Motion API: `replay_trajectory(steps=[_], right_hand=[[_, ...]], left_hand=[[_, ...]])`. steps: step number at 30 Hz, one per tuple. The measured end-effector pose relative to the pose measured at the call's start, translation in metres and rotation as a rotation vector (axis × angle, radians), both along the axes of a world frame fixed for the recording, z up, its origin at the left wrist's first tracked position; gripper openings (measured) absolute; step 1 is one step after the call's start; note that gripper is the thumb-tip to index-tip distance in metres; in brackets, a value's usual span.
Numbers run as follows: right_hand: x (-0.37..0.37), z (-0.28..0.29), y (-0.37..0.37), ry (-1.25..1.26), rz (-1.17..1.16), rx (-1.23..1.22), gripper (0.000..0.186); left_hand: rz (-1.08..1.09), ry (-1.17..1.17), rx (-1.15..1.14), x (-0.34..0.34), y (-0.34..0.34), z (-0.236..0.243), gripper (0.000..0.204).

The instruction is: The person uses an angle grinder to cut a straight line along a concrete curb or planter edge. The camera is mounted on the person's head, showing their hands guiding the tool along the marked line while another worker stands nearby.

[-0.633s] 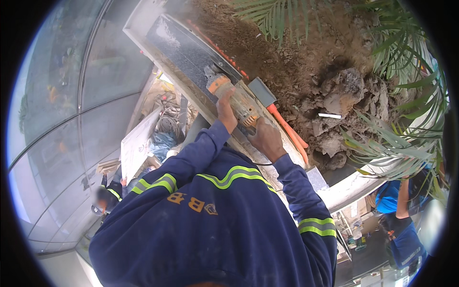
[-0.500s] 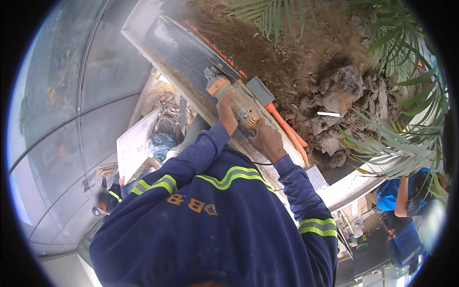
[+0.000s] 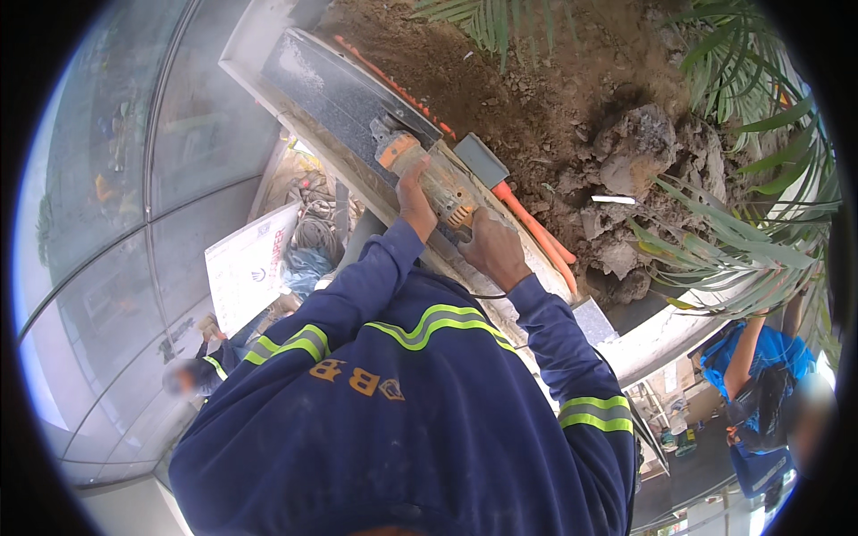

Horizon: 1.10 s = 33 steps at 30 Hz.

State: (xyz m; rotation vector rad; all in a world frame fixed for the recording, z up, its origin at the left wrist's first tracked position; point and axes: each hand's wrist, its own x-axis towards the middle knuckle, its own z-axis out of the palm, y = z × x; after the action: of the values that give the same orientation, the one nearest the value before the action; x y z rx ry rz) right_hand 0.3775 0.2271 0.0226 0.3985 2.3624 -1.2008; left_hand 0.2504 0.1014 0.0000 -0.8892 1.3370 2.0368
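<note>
A dusty angle grinder point(image 3: 447, 189) with an orange collar lies slantwise in both my hands. My left hand point(image 3: 415, 201) is wrapped around its body just behind the collar. Around its rear end is closed my right hand point(image 3: 497, 248), near the cord. The grinder's head reaches over a dark stone slab point(image 3: 335, 100) on top of a low wall. Its disc cannot be made out. Beside the grinder, on the soil side, lies a tool with a grey block head point(image 3: 483, 161) and an orange handle point(image 3: 534, 230).
Brown soil point(image 3: 536, 98) with lumps and palm fronds point(image 3: 742, 255) fills the far right. Glass panels point(image 3: 98, 196) rise on the left. Below the wall are coiled rope point(image 3: 315, 228) and a white board point(image 3: 250, 268) near one person. Another person in blue point(image 3: 751, 375) is at right.
The grinder and both hands appear slightly further left in the picture, as do the slab and the wall. At left, the white board has tilted. The person at right has raised their arms.
</note>
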Motion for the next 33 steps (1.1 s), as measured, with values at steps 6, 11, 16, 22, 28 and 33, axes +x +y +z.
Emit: replay_trajectory(steps=[6, 11, 16, 22, 28, 33], right_hand=[[0.007, 0.011, 0.005, -0.058, 0.001, -0.011, 0.047], [0.003, 0.003, 0.001, -0.008, -0.005, -0.008, 0.047], [0.007, 0.01, 0.003, -0.049, -0.011, -0.017, 0.047], [-0.004, 0.0, 0.002, -0.021, 0.004, -0.024, 0.047], [0.005, 0.006, 0.003, -0.061, 0.002, -0.021, 0.047], [-0.012, -0.001, 0.001, 0.019, -0.001, -0.013, 0.038]], left_hand=[[0.034, -0.042, 0.017, 0.012, 0.006, 0.006, 0.032], [0.006, 0.021, -0.006, 0.006, -0.006, -0.012, 0.034], [0.056, 0.004, -0.015, 0.01, 0.009, 0.008, 0.033], [0.022, 0.032, 0.003, 0.0, 0.002, 0.002, 0.033], [0.031, 0.011, 0.002, 0.008, 0.004, 0.002, 0.036], [0.058, 0.092, -0.028, -0.008, 0.001, -0.005, 0.038]])
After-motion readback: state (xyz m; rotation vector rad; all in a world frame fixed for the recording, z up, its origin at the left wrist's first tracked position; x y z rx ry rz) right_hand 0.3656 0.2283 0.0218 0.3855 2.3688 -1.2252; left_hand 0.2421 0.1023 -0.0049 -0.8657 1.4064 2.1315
